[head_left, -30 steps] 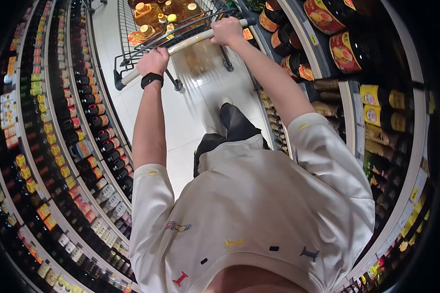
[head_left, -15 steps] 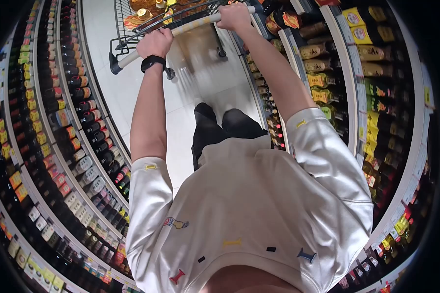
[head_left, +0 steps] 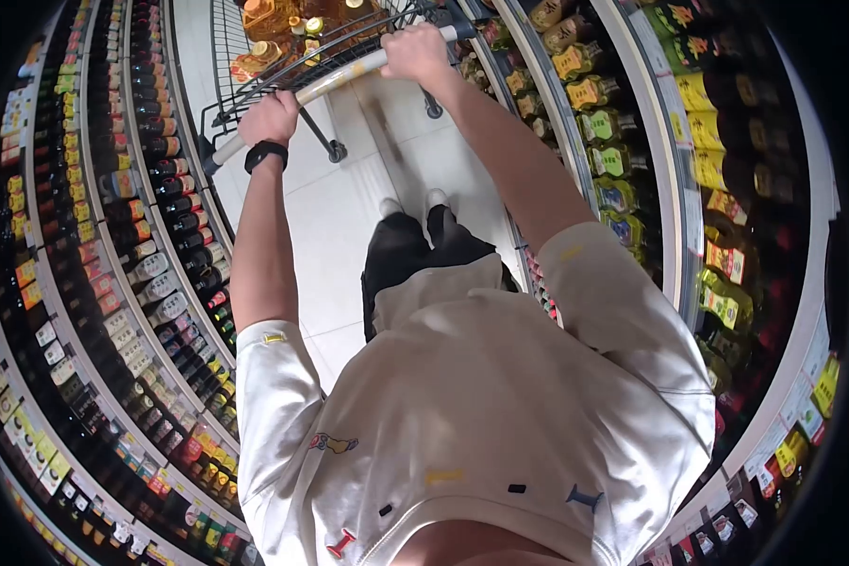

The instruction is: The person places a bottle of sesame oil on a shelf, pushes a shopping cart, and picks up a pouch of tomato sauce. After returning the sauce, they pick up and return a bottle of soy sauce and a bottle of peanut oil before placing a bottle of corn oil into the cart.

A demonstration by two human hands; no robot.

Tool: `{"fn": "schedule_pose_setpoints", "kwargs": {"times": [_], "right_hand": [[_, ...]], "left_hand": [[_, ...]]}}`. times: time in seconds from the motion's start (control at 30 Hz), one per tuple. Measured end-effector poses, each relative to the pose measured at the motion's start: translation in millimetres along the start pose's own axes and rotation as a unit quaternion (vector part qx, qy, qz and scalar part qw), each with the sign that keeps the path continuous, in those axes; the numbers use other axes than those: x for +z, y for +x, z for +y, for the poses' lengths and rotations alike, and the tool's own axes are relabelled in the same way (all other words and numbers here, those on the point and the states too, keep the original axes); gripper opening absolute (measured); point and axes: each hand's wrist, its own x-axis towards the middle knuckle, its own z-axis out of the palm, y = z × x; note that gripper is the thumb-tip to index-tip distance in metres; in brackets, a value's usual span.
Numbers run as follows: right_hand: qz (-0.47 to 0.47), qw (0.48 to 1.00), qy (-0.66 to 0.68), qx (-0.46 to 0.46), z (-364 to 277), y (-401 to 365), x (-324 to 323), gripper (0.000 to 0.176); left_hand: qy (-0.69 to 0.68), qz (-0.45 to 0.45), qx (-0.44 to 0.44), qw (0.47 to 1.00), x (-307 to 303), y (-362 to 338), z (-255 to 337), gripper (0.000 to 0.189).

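Observation:
My left hand [head_left: 269, 119], with a black watch on its wrist, is wrapped round the left part of the cart's handle bar [head_left: 328, 86]. Farther right, my right hand [head_left: 415, 53] grips the same bar near its right end. Beyond the bar is the wire basket of the shopping cart [head_left: 224, 57]. Inside it lie large bottles of golden oil [head_left: 272, 21] and smaller bottles with yellow caps. Both arms reach forward from a white short-sleeved shirt.
Shelves of dark sauce bottles [head_left: 191, 222] curve along the left side. On the right stand shelves with yellow and green labelled bottles [head_left: 617, 161]. The pale tiled floor [head_left: 325, 226] runs between them, under the cart and my shoes.
The shelf goods on both sides have shifted in view. The handle and both hands sit slightly farther left, more of the basket's bottles show, and white shoes now appear below the trousers.

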Motion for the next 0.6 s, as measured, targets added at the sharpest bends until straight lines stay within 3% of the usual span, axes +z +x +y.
{"fn": "schedule_pose_setpoints", "kwargs": {"times": [0.27,0.33,0.4,0.43,0.53,0.6], "right_hand": [[0.02,1.0,-0.01,0.005,-17.7,-120.5,-9.4,0.035],[0.071,0.997,-0.011,0.018,-22.2,-151.4,-9.5,0.025],[-0.039,0.999,0.008,0.028,-18.8,-175.7,-12.1,0.029],[-0.038,0.999,0.003,0.022,-20.5,-185.7,-14.1,0.029],[-0.021,0.999,-0.006,0.025,-31.9,-241.9,-10.2,0.031],[0.033,0.999,-0.016,0.028,-37.2,-268.9,-12.9,0.026]], "left_hand": [[-0.039,0.018,0.005,0.999,-3.0,-126.5,10.7,0.053],[-0.041,0.035,0.008,0.999,2.6,-156.0,12.4,0.053],[-0.062,0.043,0.006,0.997,6.7,-185.2,18.9,0.053],[-0.067,0.046,-0.001,0.997,6.4,-197.7,19.8,0.053],[-0.063,0.046,0.004,0.997,5.5,-253.2,20.6,0.052],[-0.063,-0.003,-0.013,0.998,-2.8,-282.0,21.6,0.056]]}}
